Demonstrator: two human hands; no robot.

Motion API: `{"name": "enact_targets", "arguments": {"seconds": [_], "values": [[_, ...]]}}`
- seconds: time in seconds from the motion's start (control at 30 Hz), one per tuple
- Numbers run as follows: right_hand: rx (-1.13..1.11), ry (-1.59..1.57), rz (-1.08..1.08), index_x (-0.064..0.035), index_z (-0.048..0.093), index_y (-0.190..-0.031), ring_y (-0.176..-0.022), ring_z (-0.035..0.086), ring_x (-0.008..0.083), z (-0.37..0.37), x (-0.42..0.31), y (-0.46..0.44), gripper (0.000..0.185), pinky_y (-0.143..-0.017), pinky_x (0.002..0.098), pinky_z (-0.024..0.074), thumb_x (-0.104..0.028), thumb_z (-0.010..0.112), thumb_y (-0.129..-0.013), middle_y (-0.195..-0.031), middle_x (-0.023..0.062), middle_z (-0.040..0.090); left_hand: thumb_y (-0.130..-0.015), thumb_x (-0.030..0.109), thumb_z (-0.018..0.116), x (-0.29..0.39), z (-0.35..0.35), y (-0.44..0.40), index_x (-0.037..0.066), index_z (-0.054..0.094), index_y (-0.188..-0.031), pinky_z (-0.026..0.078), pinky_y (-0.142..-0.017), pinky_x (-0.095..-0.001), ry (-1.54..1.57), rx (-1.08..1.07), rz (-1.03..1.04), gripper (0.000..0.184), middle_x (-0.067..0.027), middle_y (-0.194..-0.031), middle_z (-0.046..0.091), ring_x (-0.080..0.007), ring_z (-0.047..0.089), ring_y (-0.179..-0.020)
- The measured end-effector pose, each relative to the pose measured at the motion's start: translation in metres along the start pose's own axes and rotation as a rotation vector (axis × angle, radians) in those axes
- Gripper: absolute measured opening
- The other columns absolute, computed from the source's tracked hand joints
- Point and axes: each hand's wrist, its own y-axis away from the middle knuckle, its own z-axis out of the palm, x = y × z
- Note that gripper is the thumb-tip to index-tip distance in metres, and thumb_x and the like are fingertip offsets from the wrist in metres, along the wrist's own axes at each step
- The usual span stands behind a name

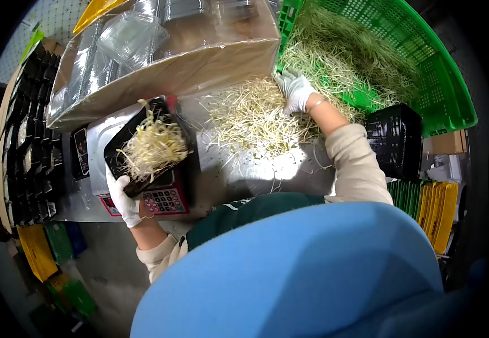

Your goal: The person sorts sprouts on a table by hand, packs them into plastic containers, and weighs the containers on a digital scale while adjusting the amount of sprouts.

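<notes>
Head view: a black tray [116, 145] is held by the left hand [123, 196], its gloved thumb closed over the near left rim. Sprouts [153, 147] are heaped in the tray, with a few strands raised above its far edge. The tray is positioned over the scale [99, 132], turned askew to it; whether the plate is touched cannot be told. The keypad [164, 201] is left exposed on the near side.

The right hand [296, 93], also gloved, is placed at the far right of a loose pile [255, 121], next to the green crate [453, 84]. Its fingers are pointed away from the body; whether any strands are gripped under them cannot be made out. The pile is spread on the metal table [222, 183], to the right of the scale. More sprouts are contained in the crate, at the far right.

A black basket [395, 141] is set on the near side of the crate. Clear packs [133, 38] are stored in a cardboard box [199, 73] on the far side. More black trays [33, 129] are stacked at the left.
</notes>
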Motion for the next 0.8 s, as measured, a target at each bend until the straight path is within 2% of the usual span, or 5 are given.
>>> {"name": "enact_targets", "arguments": {"seconds": [0.2,0.43,0.6,0.7,0.8], "values": [[0.098,-0.37,0.102,-0.003,0.041,-0.137,-0.08,0.066,0.0282,0.0,0.014,0.033,0.095,-0.074,0.0341,0.0541,-0.043,0.076,-0.059,-0.092,0.0169,0.067,-0.063,-0.005,0.045,-0.02,-0.013,-0.022,-0.005,0.042,-0.133,0.053,-0.091,-0.0399,0.057,0.077,-0.092,0.071,-0.0189,-0.121,0.057,-0.0314,0.06,-0.104],[0.644,-0.355,0.101,-0.0078,0.044,-0.137,-0.081,0.06,0.0305,-0.039,-0.026,0.137,0.089,-0.071,0.0413,0.0487,-0.05,0.076,-0.065,-0.083,0.0152,0.061,-0.081,-0.004,0.048,-0.01,-0.034,-0.028,-0.002,0.041,-0.137,0.047,-0.098,-0.0395,0.031,0.295,-0.028,0.057,-0.0181,-0.124,0.055,-0.0299,0.056,-0.111],[0.639,-0.245,0.042,-0.0002,0.038,-0.14,-0.081,0.054,0.0317,0.013,-0.141,0.149,0.084,-0.074,0.0421,0.0439,-0.024,0.071,-0.066,-0.075,0.0133,0.056,-0.088,0.002,0.048,-0.002,0.024,0.045,-0.007,0.034,-0.139,0.034,-0.107,-0.0417,-1.179,0.02,1.146,0.053,-0.0191,-0.135,0.046,-0.0317,0.046,-0.124],[0.799,-0.253,-0.083,-0.0002,0.048,-0.131,-0.078,0.056,0.0312,0.056,-0.159,0.113,0.071,-0.071,0.0408,0.046,-0.012,0.064,-0.062,-0.073,0.013,0.056,-0.079,0.022,0.068,-0.096,0.018,0.092,0.001,0.037,-0.14,0.031,-0.108,-0.0449,-0.769,-0.627,0.614,0.072,-0.0239,-0.141,0.038,-0.0369,0.038,-0.131],[0.31,-0.417,0.193,0.0007,0.055,-0.121,-0.085,0.059,0.0321,0.017,-0.112,0.088,0.063,-0.081,0.0415,0.0493,-0.018,0.073,-0.064,-0.09,0.0154,0.061,-0.074,0.036,0.073,-0.122,0.032,0.103,0.002,0.014,-0.148,0.011,-0.111,-0.0563,-1.514,-0.708,0.237,0.1,-0.0321,-0.149,0.011,-0.0476,0.012,-0.138]]}}
